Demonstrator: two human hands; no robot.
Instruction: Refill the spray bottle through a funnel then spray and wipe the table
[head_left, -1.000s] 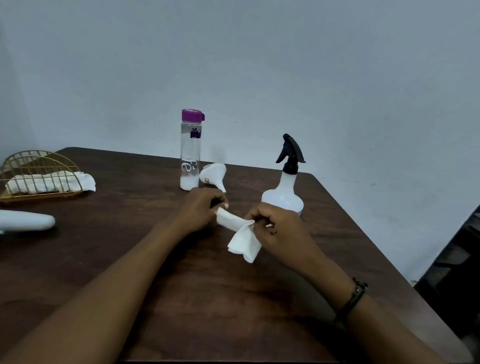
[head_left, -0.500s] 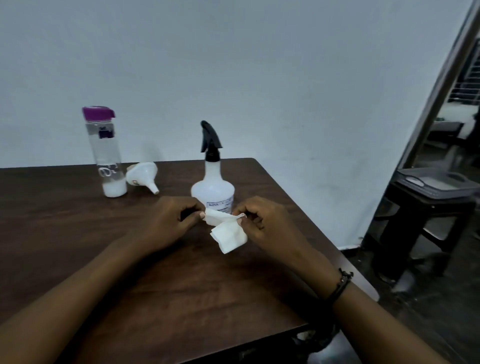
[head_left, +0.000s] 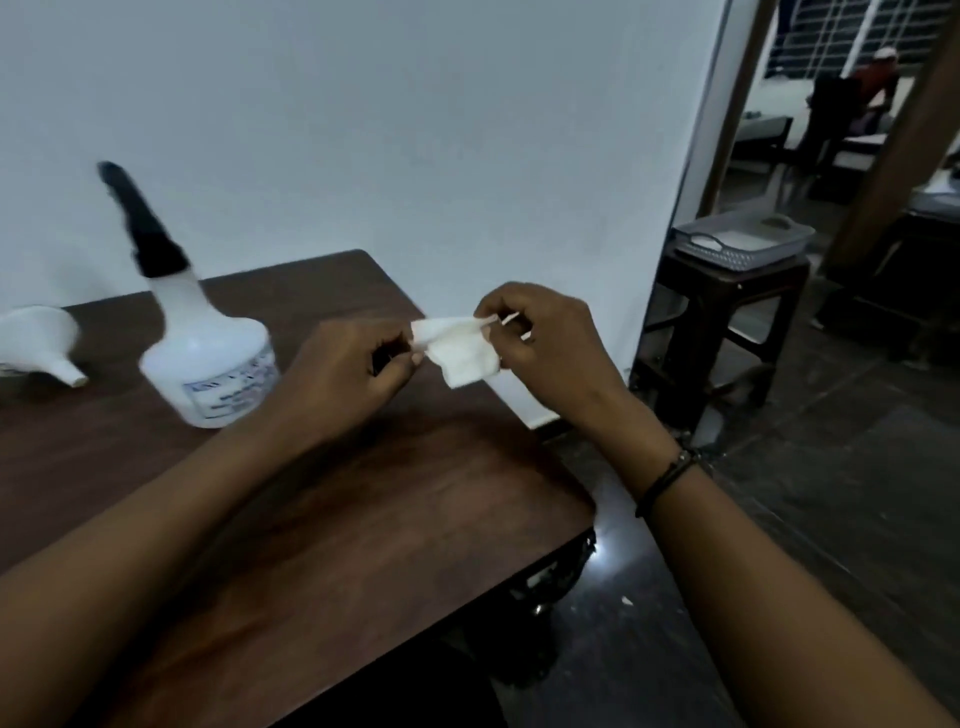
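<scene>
Both hands hold a small white tissue (head_left: 464, 353) above the right end of the dark wooden table (head_left: 363, 519). My left hand (head_left: 358, 371) pinches its left edge and my right hand (head_left: 545, 345) pinches its right edge. The white spray bottle (head_left: 208, 358) with a black trigger head stands upright on the table, to the left of my left hand. A white funnel (head_left: 39, 338) lies on its side at the left edge of the view.
The table's right edge and corner (head_left: 582, 499) lie below my right forearm, with dark floor beyond. A dark stool (head_left: 727, 312) carrying a grey basket tray (head_left: 743, 241) stands by the wall at right. A person (head_left: 852, 98) is far off through the doorway.
The view has swung right: the bottle and funnel slid to the left, the purple-capped bottle left the view. Both hands have moved right with the tissue, toward the table's right edge.
</scene>
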